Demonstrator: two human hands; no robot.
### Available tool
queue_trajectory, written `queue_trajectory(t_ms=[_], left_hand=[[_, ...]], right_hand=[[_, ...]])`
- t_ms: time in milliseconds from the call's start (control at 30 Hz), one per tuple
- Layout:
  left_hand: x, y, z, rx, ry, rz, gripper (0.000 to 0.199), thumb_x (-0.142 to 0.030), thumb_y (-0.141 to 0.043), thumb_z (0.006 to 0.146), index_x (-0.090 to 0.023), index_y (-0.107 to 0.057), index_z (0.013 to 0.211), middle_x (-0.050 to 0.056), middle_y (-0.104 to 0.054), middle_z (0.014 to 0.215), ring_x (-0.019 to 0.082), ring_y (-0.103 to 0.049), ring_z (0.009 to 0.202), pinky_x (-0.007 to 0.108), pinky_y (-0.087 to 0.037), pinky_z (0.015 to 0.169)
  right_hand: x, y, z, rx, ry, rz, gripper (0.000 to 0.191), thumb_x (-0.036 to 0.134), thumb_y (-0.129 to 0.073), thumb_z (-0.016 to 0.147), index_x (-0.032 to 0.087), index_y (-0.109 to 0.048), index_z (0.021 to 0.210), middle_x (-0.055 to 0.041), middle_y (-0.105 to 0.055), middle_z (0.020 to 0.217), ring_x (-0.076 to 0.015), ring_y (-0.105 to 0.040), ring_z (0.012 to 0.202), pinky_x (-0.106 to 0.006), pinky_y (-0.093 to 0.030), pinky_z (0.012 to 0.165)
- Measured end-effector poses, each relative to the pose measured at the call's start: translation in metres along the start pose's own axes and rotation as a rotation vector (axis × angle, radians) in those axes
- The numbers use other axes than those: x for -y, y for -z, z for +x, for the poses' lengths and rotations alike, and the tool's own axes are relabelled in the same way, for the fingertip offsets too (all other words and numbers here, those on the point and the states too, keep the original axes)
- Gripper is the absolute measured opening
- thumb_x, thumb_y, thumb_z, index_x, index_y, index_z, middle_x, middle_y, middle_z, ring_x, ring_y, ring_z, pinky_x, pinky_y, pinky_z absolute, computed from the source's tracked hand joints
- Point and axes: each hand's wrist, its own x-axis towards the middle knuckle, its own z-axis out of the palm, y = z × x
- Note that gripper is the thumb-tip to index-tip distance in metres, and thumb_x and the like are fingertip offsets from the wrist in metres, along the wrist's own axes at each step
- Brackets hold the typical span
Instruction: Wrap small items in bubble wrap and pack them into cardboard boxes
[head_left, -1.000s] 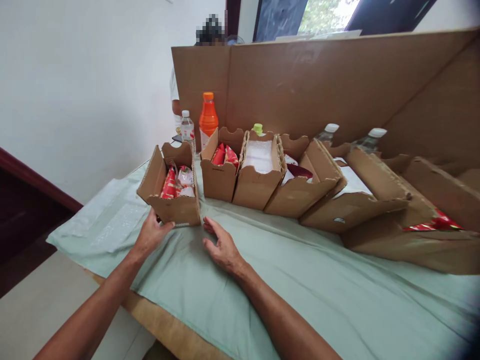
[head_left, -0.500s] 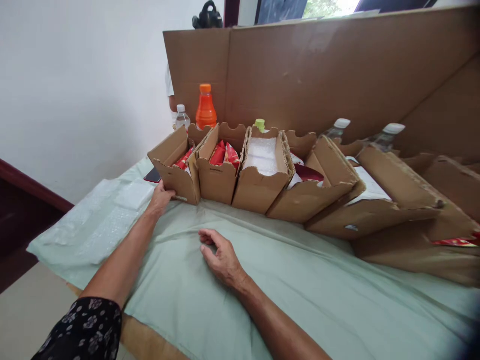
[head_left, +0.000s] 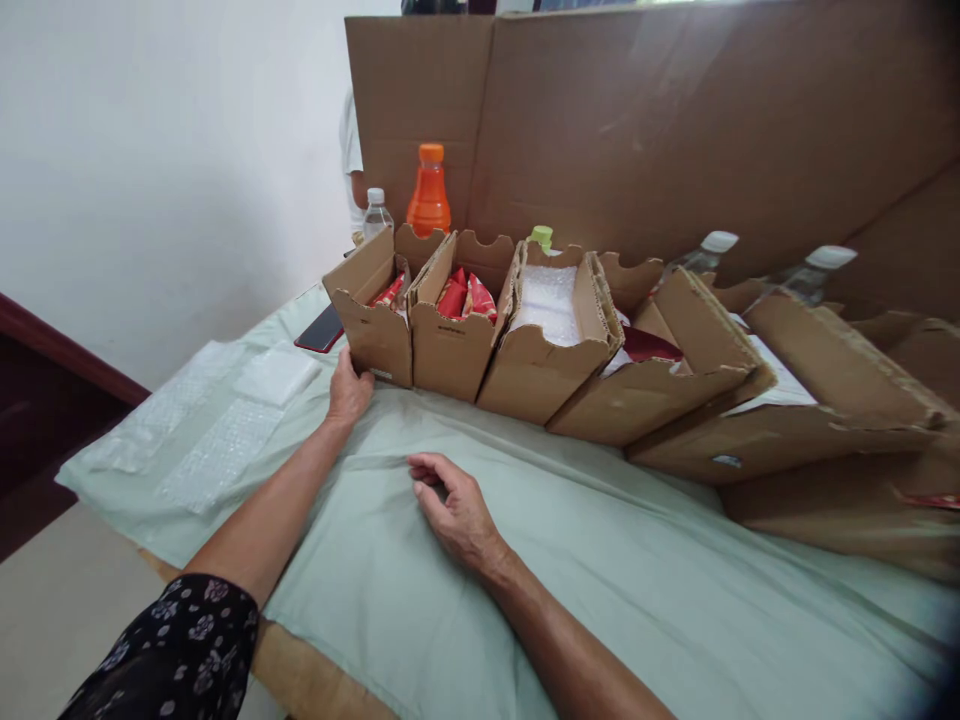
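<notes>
My left hand (head_left: pixel 350 390) grips the lower left corner of the leftmost cardboard box (head_left: pixel 373 340), its thumb on the front and the other fingers partly hidden along the side. Red and white packets (head_left: pixel 389 291) lie inside that box. Its right side meets a second cardboard box (head_left: pixel 451 350) with red packets (head_left: pixel 459 296) in it. My right hand (head_left: pixel 456 510) is over the green cloth (head_left: pixel 420 590), in front of the row. Its fingers are loosely curved, the thumb is apart from them, and nothing is held.
Several more open boxes run rightward, one holding bubble wrap (head_left: pixel 550 300). Behind stand an orange bottle (head_left: pixel 430 195), clear bottles (head_left: pixel 377 217) and a tall cardboard panel (head_left: pixel 600 120). At left lie a phone (head_left: pixel 321 330) and bubble-wrap sheets (head_left: pixel 225 450). Another person's sleeve (head_left: pixel 350 135) shows behind.
The leftmost box has shifted slightly right with my left hand, closer against its neighbour, and more of the phone shows. The view has tilted down a little. My right hand stays nearly still.
</notes>
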Motion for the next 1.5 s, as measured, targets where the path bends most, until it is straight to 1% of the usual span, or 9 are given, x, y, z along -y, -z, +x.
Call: queue_trajectory(t_ms=[167, 367, 500, 667, 800, 900, 1000, 1100, 1500], left_hand=[[-0.002, -0.001, -0.005, 0.009, -0.017, 0.056, 0.055, -0.012, -0.056, 0.069, -0.018, -0.06, 0.124, 0.007, -0.071, 0.106, 0.028, -0.068, 0.103, 0.042, -0.056, 0.099], [-0.005, 0.001, -0.009, 0.016, -0.032, 0.099, 0.055, -0.015, -0.057, 0.073, -0.017, -0.058, 0.127, 0.009, -0.071, 0.112, 0.029, -0.068, 0.107, 0.043, -0.055, 0.1], [-0.008, 0.002, -0.011, 0.024, -0.041, 0.114, 0.051, -0.017, -0.058, 0.075, -0.018, -0.059, 0.127, 0.008, -0.072, 0.11, 0.029, -0.069, 0.104, 0.043, -0.056, 0.098], [-0.009, 0.003, -0.011, 0.038, -0.038, 0.113, 0.052, -0.016, -0.058, 0.076, -0.019, -0.059, 0.128, 0.007, -0.073, 0.112, 0.028, -0.07, 0.105, 0.04, -0.056, 0.096], [-0.01, 0.004, -0.011, 0.042, -0.023, 0.112, 0.055, -0.015, -0.058, 0.075, -0.019, -0.058, 0.13, 0.008, -0.072, 0.115, 0.029, -0.069, 0.108, 0.04, -0.055, 0.097], [-0.01, 0.003, -0.01, 0.041, -0.02, 0.107, 0.055, -0.015, -0.058, 0.075, -0.019, -0.058, 0.13, 0.008, -0.072, 0.118, 0.029, -0.068, 0.11, 0.041, -0.054, 0.1], [-0.009, 0.002, -0.011, 0.031, -0.016, 0.103, 0.054, -0.015, -0.059, 0.075, -0.018, -0.058, 0.129, 0.01, -0.071, 0.12, 0.03, -0.067, 0.113, 0.042, -0.053, 0.102], [-0.008, 0.002, -0.011, 0.013, -0.009, 0.108, 0.051, -0.014, -0.06, 0.073, -0.019, -0.06, 0.124, 0.01, -0.07, 0.117, 0.031, -0.066, 0.113, 0.043, -0.052, 0.102], [-0.009, 0.0, -0.01, -0.021, -0.002, 0.149, 0.041, -0.015, -0.06, 0.074, -0.018, -0.061, 0.115, 0.011, -0.068, 0.11, 0.032, -0.064, 0.111, 0.042, -0.05, 0.099]], right_hand=[[0.002, 0.001, 0.001, 0.001, 0.008, -0.028, 0.03, 0.016, -0.055, 0.088, 0.021, -0.069, 0.114, -0.0056, -0.076, 0.104, -0.0179, -0.071, 0.094, -0.032, -0.059, 0.089], [0.002, -0.001, -0.001, -0.001, 0.009, -0.023, 0.028, 0.019, -0.055, 0.088, 0.021, -0.071, 0.111, -0.006, -0.076, 0.103, -0.0179, -0.072, 0.093, -0.033, -0.059, 0.088], [0.01, 0.004, 0.003, -0.08, -0.038, 0.052, 0.025, 0.026, -0.054, 0.091, 0.021, -0.069, 0.11, -0.0062, -0.077, 0.098, -0.0168, -0.073, 0.082, -0.03, -0.059, 0.075], [0.068, 0.036, 0.057, -0.206, 0.037, -0.046, 0.045, 0.031, -0.052, 0.095, 0.021, -0.055, 0.139, -0.0033, -0.076, 0.093, -0.0145, -0.07, 0.069, -0.029, -0.056, 0.066], [0.111, 0.059, 0.122, -0.19, 0.009, -0.47, 0.068, 0.02, -0.052, 0.091, 0.019, -0.039, 0.158, -0.0017, -0.075, 0.085, -0.0197, -0.071, 0.074, -0.034, -0.056, 0.076], [0.117, 0.064, 0.151, -0.122, -0.114, -0.778, 0.054, 0.018, -0.055, 0.09, 0.017, -0.058, 0.144, -0.0065, -0.077, 0.088, -0.0239, -0.073, 0.083, -0.034, -0.054, 0.083], [0.109, 0.063, 0.158, -0.128, -0.161, -0.941, 0.032, 0.018, -0.053, 0.092, 0.019, -0.072, 0.117, -0.0085, -0.078, 0.091, -0.0247, -0.073, 0.091, -0.032, -0.052, 0.085], [0.104, 0.061, 0.156, -0.16, -0.157, -0.987, 0.027, 0.021, -0.05, 0.096, 0.02, -0.074, 0.108, -0.0082, -0.077, 0.088, -0.0239, -0.073, 0.09, -0.031, -0.052, 0.082], [0.112, 0.059, 0.154, -0.178, -0.198, -1.017, 0.024, 0.021, -0.052, 0.096, 0.019, -0.075, 0.101, -0.0097, -0.077, 0.093, -0.0234, -0.072, 0.085, -0.03, -0.051, 0.077]])
